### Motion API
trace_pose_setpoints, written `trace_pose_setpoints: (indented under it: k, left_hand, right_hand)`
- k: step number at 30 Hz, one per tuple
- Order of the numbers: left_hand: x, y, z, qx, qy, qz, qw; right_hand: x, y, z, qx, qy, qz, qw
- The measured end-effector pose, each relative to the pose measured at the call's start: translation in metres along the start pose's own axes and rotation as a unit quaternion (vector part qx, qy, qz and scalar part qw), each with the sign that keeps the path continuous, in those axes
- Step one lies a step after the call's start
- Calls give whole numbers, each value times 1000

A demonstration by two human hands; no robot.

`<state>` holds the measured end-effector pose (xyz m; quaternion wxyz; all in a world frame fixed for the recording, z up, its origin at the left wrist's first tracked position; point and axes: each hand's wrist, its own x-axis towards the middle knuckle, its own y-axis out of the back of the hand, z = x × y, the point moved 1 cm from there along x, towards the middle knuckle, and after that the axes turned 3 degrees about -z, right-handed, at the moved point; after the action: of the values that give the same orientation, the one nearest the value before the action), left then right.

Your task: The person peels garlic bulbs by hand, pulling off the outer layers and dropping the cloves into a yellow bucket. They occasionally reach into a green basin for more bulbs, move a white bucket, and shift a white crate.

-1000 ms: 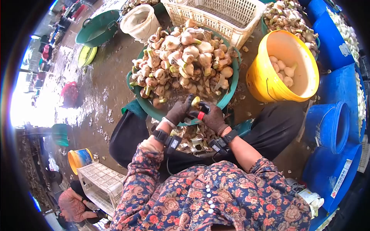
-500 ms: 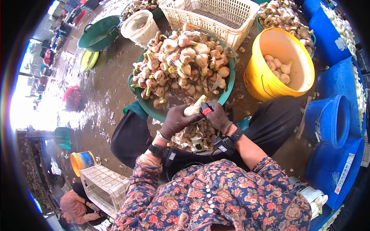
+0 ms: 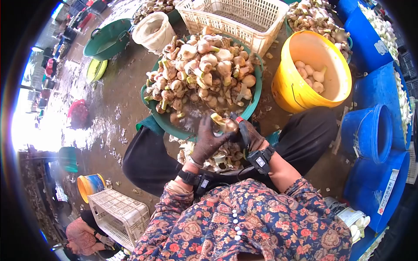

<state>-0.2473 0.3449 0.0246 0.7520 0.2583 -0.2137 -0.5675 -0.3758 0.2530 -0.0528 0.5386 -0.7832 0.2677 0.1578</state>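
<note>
**Counts by kind.** Two gloved hands are shown, the left hand (image 3: 209, 141) and the right hand (image 3: 250, 137). One bulb (image 3: 225, 124) is gripped in the left, and one wrist device is worn on each arm (two in all). Two white crates are counted: a far crate (image 3: 244, 27) and a near-left crate (image 3: 119, 213). Two green basins are seen: a heaped basin (image 3: 159, 117), its bulbs too many to count, and a far-left basin (image 3: 106, 41). One yellow bucket (image 3: 289, 93), one white bucket (image 3: 152, 32) and one round blue bucket (image 3: 368, 137) are present.
</note>
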Motion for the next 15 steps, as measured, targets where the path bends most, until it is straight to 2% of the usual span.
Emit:
trace_pose_setpoints:
  k: [1, 2, 3, 4, 5, 8, 9, 11, 13, 14, 15]
  left_hand:
    - [1, 5, 4, -11, 11, 54, 998]
    - [6, 11, 11, 43, -40, 107, 993]
    - [8, 14, 6, 43, -37, 107, 993]
    - [9, 15, 0, 107, -74, -4, 992]
    - [7, 14, -6, 169, -109, -116, 973]
    - [1, -2, -15, 169, -106, -85, 976]
    - [-3, -7, -17, 167, -101, -66, 978]
    - [-7, -14, -17, 164, -96, -60, 980]
    - [-13, -21, -22, 30, -16, -10, 999]
    - [-13, -21, -23, 30, -14, -10, 999]
    - [-12, -21, -27, -60, 74, -28, 995]
  right_hand:
    - [8, 9, 6, 3, -1, 2, 1000]
    - [11, 14, 7, -170, 122, 35, 977]
    - [14, 17, 7, -336, 237, 65, 909]
    - [7, 5, 3, -220, 123, 80, 964]
    - [16, 13, 7, -220, 120, 78, 965]
    - [28, 20, 11, -352, 132, 126, 918]
    - [23, 21, 12, -351, 131, 128, 918]
    - [4, 2, 5, -457, 194, 152, 855]
    - [8, 6, 6, -456, 202, 137, 856]
    - [10, 8, 7, -453, 210, 123, 857]
    - [13, 10, 7, -454, 210, 123, 857]
